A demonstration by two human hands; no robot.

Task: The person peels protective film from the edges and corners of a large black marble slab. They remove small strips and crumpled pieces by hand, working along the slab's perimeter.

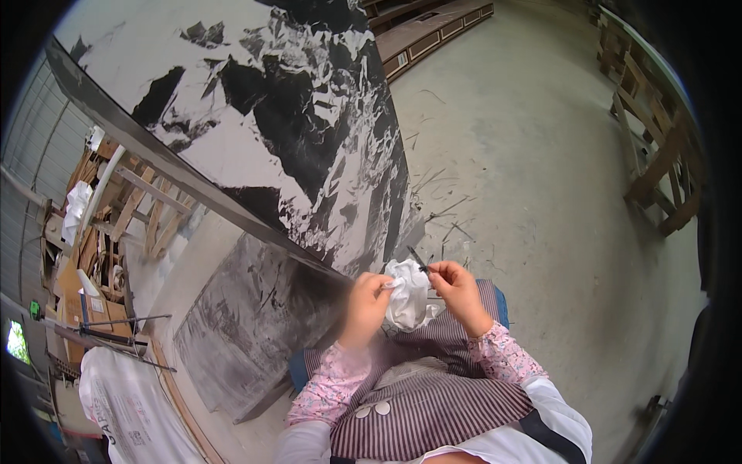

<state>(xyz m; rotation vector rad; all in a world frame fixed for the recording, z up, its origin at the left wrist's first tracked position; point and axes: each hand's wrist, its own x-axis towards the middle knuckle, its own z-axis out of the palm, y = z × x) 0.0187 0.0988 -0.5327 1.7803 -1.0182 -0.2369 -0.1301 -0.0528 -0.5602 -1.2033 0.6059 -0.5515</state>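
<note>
In front of my lap hangs a crumpled white sheet [407,294], thin like cloth or paper; I cannot tell which. My left hand [366,308] is closed, pinching its left edge between thumb and fingers. At the sheet's upper right, my right hand [457,292] is closed on a thin dark strip [417,258], which sticks out up and to the left from the fingertips. Just beyond my hands stands a large panel-like block [301,116] with a patchy black and white surface; its near corner lies close to my left hand.
Thin dark strips [456,224] litter the floor [525,193] beside the block. A dusty dark slab [247,325] lies low at left, near a white sack [131,402]. Wooden frames [657,139] stand at right, and wood pieces [147,201] at far left.
</note>
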